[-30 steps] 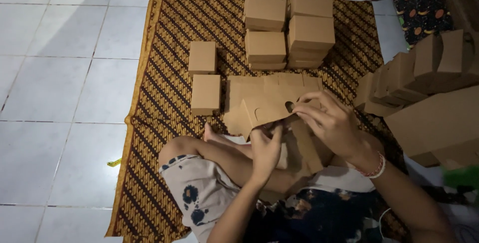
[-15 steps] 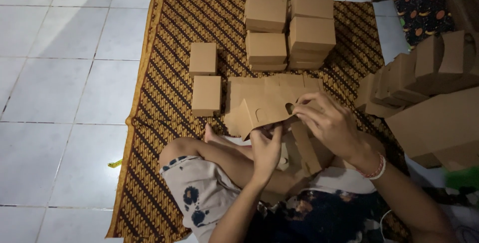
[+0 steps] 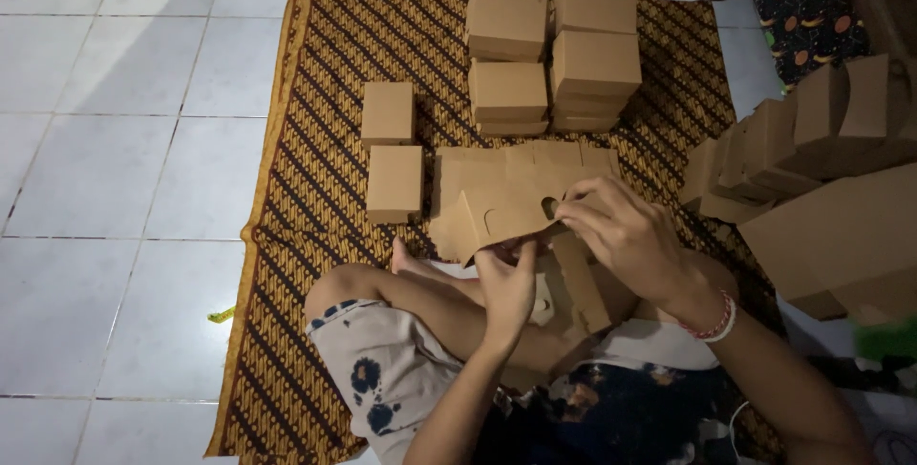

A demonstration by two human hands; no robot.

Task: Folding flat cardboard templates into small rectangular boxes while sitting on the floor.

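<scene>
The left hand (image 3: 508,285) has its fingers curled up against the lower edge of an unfolded cardboard box blank (image 3: 511,207), just above the person's crossed legs. The right hand (image 3: 626,236) pinches the blank's right side, fingers closed near a round cut-out. Beyond the blank, on the patterned mat (image 3: 315,140), stand stacked folded boxes (image 3: 554,59).

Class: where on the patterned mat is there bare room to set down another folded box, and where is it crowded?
Free: the brown patterned mat left of the two single brown cardboard boxes, up to its left edge. Crowded: the stacked boxes and the flat cardboard blank under both hands.
</scene>
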